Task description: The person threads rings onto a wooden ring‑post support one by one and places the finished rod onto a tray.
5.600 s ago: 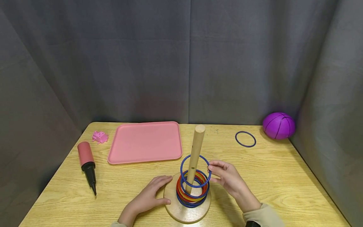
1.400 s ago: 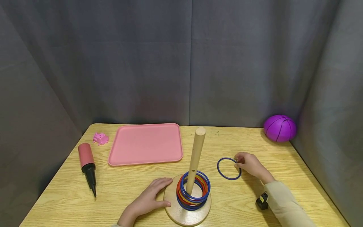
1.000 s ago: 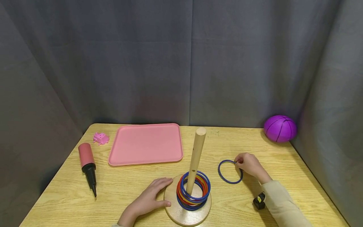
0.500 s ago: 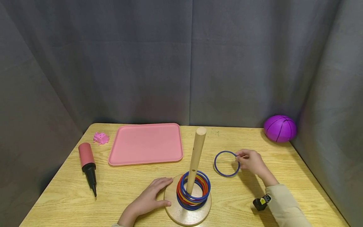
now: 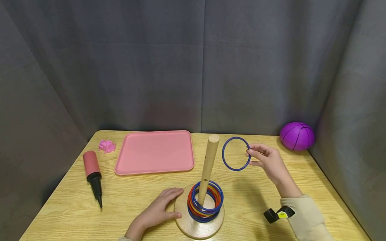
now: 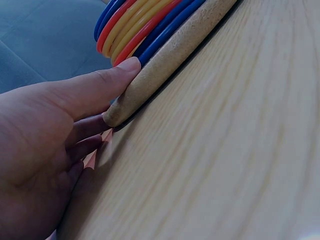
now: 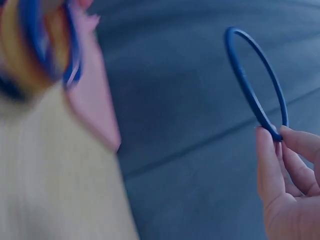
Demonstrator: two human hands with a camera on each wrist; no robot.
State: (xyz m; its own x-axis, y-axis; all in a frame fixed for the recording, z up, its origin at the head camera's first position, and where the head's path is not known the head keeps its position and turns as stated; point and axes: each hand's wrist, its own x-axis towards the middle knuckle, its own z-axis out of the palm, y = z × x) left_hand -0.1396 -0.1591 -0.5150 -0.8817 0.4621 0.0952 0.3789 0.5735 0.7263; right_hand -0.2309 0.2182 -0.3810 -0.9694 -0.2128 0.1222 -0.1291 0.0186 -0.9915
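Note:
My right hand point(image 5: 272, 164) pinches a blue ring point(image 5: 223, 154) between thumb and fingertips. The ring hangs tilted above the table, right of a wooden peg point(image 5: 208, 164), and apart from it. In the right wrist view the blue ring point(image 7: 243, 82) stands up from the fingertips. Around the foot of the peg lie several blue, red and yellow rings point(image 5: 190, 203), stacked on a round wooden base point(image 5: 199, 231). My left hand point(image 5: 158, 209) rests against the left rim of that base with fairly straight fingers; the left wrist view has its thumb point(image 6: 107, 82) touching the rim.
A pink tray point(image 5: 155, 152) lies behind the peg to the left. Farther left are a small pink ladybug-like toy point(image 5: 107, 146) and a red and black hand pump point(image 5: 93, 174). A purple ball point(image 5: 297, 136) sits at the back right corner, beside the grey curtain point(image 5: 256, 67).
The right hand set one blue ring onto the stack, then took the other blue ring from the table. It has since lifted it up and leftward. The left hand stays at the base.

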